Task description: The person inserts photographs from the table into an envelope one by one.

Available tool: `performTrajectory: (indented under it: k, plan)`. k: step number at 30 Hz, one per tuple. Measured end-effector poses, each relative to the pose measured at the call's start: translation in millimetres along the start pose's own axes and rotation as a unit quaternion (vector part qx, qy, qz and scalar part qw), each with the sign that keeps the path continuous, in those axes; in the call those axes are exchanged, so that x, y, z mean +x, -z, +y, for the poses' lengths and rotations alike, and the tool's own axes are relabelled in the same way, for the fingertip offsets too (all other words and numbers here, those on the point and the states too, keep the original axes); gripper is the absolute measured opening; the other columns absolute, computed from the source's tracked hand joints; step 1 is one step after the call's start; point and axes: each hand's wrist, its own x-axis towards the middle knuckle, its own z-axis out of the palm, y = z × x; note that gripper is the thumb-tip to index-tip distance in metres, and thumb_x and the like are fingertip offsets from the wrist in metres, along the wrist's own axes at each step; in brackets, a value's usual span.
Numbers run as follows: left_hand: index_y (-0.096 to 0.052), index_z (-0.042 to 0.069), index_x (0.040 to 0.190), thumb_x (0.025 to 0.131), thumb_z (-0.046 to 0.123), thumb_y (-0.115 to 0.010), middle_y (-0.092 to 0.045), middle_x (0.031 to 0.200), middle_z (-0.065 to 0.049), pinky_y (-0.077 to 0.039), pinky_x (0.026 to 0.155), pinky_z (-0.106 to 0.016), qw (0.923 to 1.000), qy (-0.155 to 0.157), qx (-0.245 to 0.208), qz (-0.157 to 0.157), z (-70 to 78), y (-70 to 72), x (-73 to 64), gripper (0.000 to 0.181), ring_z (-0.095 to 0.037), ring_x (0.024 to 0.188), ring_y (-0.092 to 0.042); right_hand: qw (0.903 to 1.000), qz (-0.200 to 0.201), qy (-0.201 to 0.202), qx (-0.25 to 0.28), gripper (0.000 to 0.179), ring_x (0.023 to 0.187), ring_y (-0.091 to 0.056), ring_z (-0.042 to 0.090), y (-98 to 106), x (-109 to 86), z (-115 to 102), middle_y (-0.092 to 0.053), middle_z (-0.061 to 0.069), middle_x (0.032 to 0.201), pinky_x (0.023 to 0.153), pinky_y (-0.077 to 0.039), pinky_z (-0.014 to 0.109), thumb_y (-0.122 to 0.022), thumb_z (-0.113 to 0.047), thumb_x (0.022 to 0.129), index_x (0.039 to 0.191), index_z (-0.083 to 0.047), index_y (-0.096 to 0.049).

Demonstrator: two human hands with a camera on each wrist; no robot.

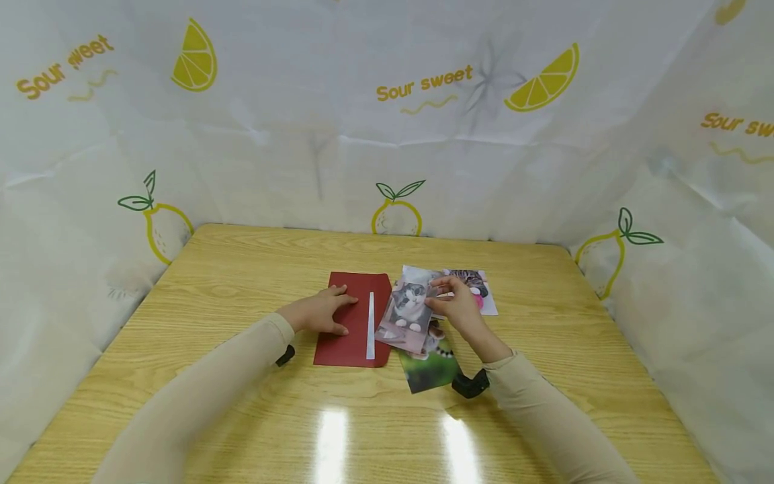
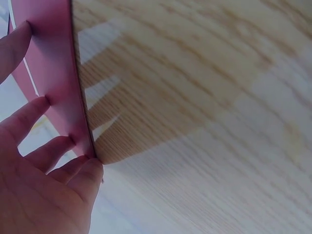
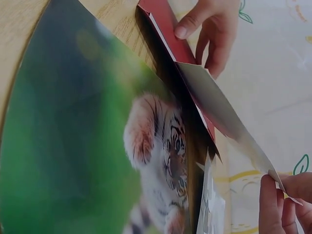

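Note:
A red envelope (image 1: 345, 346) with a white strip (image 1: 371, 329) lies on the table. My left hand (image 1: 320, 311) rests on its left part with fingers spread; the left wrist view shows the fingertips touching the red paper (image 2: 53, 53). My right hand (image 1: 457, 306) pinches the right edge of a cat photo (image 1: 411, 306) between thumb and fingers. That photo is raised and tilted, its left side close to the envelope's right edge. Beneath it lies a tiger cub photo (image 3: 73, 122) with a green background. Another photo with a striped cat (image 1: 488, 296) lies behind my right hand.
The wooden table (image 1: 242, 417) meets a white curtain (image 1: 290, 168) printed with lemons at its back and sides. Black wrist devices show under both forearms, the right one (image 1: 470, 384) close to the tiger cub photo.

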Motion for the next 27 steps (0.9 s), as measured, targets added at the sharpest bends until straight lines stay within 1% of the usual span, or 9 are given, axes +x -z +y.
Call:
performTrajectory:
  k: [8,12,15,21,27]
  plan:
    - [-0.042,0.014,0.148,0.087,0.034,-0.072,-0.020,0.159,-0.019,-0.027,0.115,-0.053,1.0000,-0.003,0.007,0.002,-1.6,-0.9,2.1,0.070,-0.039,0.147,-0.015,0.9999,-0.009,0.007,0.005,0.037,0.083,-0.062,0.012,-4.0,4.5,4.1,-0.050,0.017,0.109,0.076,-0.057,0.030,-0.068,0.001,0.088,0.122,0.004,-0.053]
    - [-0.041,0.014,0.148,0.088,0.034,-0.071,-0.020,0.159,-0.019,-0.027,0.115,-0.054,1.0000,-0.004,0.006,0.001,-2.6,-1.4,3.3,0.070,-0.040,0.147,-0.015,0.9998,-0.011,0.014,-0.005,0.037,0.086,-0.063,0.016,-6.5,5.2,5.4,-0.051,0.021,0.111,0.077,-0.058,0.034,-0.068,-0.001,0.088,0.122,0.005,-0.054]
    - [-0.041,0.015,0.148,0.088,0.034,-0.071,-0.020,0.159,-0.019,-0.026,0.115,-0.054,1.0000,-0.004,0.006,0.002,-3.4,-1.6,3.9,0.070,-0.040,0.147,-0.014,0.9998,-0.011,0.011,-0.014,0.037,0.088,-0.064,0.019,-8.2,6.6,5.6,-0.052,0.021,0.112,0.079,-0.058,0.036,-0.068,-0.001,0.088,0.122,0.004,-0.055]
    - [-0.041,0.014,0.148,0.088,0.033,-0.071,-0.020,0.159,-0.020,-0.027,0.115,-0.054,1.0000,-0.005,0.007,0.001,-4.4,-2.0,4.5,0.070,-0.041,0.147,-0.015,0.9993,-0.014,0.007,-0.033,0.035,0.088,-0.065,0.021,-12.2,8.1,4.9,-0.055,0.021,0.110,0.079,-0.058,0.036,-0.068,-0.002,0.088,0.121,0.003,-0.059]
    - [-0.042,0.015,0.148,0.087,0.034,-0.072,-0.020,0.159,-0.020,-0.027,0.115,-0.054,0.9999,-0.005,0.011,0.001,-4.3,-2.5,5.1,0.070,-0.041,0.147,-0.016,0.9978,-0.010,0.004,-0.065,0.034,0.084,-0.065,0.016,-15.7,10.4,6.7,-0.058,0.017,0.105,0.075,-0.055,0.031,-0.070,-0.009,0.088,0.120,0.000,-0.062]
